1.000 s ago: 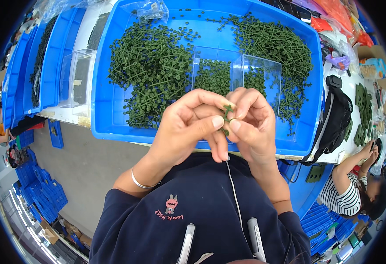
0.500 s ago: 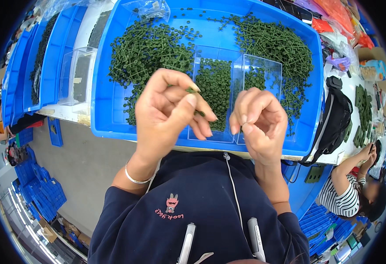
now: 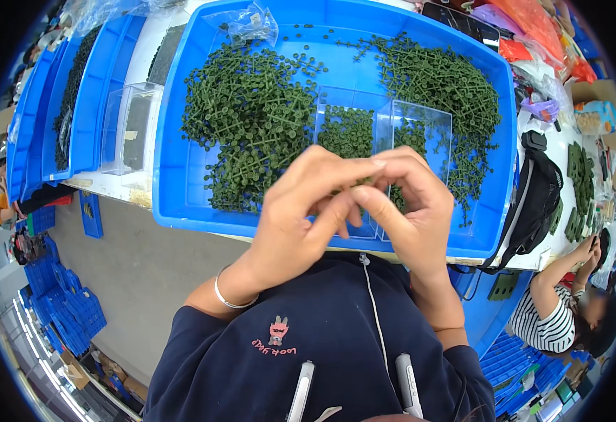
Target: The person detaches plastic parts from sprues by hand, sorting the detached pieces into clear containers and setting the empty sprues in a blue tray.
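Over the front of a large blue tray [image 3: 216, 224], my left hand [image 3: 297, 211] and my right hand [image 3: 420, 214] meet at the fingertips. A bit of a small green plastic piece [image 3: 354, 184] shows between the pinched fingers; the rest is covered by them. Behind the hands stand two clear plastic boxes, the left box [image 3: 350, 96] with many small round green pieces in it and the right box [image 3: 427, 116] with fewer. A heap of green branched pieces [image 3: 244, 105] lies on the tray's left side, and another heap [image 3: 441, 81] on its right.
A crumpled clear bag [image 3: 251, 27] lies at the tray's far left. Further left are blue bins [image 3: 100, 84] and an empty-looking clear box [image 3: 128, 133]. A black bag [image 3: 536, 176] sits right of the tray. Another person [image 3: 550, 313] in a striped top works at the right.
My left hand, with the green piece in its pinch, has turned and moved right to meet my right hand. The hands were apart before; now their fingertips touch.
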`<action>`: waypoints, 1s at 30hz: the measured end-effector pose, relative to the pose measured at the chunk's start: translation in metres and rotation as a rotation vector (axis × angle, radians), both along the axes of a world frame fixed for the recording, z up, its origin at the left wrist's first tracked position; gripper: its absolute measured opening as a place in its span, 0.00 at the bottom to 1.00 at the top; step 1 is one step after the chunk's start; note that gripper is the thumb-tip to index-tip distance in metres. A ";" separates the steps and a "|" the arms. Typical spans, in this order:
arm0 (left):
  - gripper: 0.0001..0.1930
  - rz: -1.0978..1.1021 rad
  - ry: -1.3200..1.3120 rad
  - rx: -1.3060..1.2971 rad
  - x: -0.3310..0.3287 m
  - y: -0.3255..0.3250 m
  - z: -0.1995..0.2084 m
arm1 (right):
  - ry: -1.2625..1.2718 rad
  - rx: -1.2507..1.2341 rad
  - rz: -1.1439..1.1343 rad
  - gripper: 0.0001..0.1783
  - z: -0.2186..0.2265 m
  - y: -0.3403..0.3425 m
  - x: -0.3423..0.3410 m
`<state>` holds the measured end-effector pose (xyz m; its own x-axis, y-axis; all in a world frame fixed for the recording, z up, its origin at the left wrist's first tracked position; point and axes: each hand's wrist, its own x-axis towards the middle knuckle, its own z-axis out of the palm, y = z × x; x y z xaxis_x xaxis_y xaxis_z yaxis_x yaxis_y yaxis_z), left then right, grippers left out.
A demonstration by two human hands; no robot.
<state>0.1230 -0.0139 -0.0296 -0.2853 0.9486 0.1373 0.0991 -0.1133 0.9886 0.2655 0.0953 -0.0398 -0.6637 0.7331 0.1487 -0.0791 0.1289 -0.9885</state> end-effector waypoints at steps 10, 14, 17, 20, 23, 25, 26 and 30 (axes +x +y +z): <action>0.20 -0.150 0.527 0.042 0.001 0.001 -0.007 | -0.376 0.383 -0.330 0.11 0.027 0.074 0.074; 0.11 -0.264 0.658 0.061 0.007 -0.005 -0.014 | -0.705 0.726 -0.263 0.13 0.051 0.092 0.063; 0.10 -0.264 0.649 0.065 0.006 -0.003 -0.015 | -0.615 0.738 -0.159 0.10 0.066 0.102 0.019; 0.10 -0.252 0.621 0.065 0.003 -0.008 -0.017 | -0.529 0.612 0.108 0.09 0.060 0.109 -0.062; 0.10 -0.216 0.574 0.138 0.003 -0.008 -0.014 | -0.530 0.725 0.310 0.14 0.015 0.133 -0.129; 0.10 -0.182 0.542 0.182 0.000 -0.008 -0.011 | -0.619 0.734 0.376 0.16 -0.011 0.141 -0.163; 0.09 -0.126 0.496 0.193 -0.002 -0.009 -0.010 | -0.675 0.725 0.399 0.16 -0.023 0.145 -0.174; 0.07 0.052 0.364 0.215 -0.014 -0.015 -0.007 | -0.843 0.689 0.459 0.15 -0.033 0.150 -0.196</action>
<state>0.1086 -0.0290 -0.0371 -0.2282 0.8732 0.4307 0.4487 -0.2982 0.8425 0.0700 0.2452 -0.0732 -0.9219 0.3367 -0.1916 0.3872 0.7852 -0.4832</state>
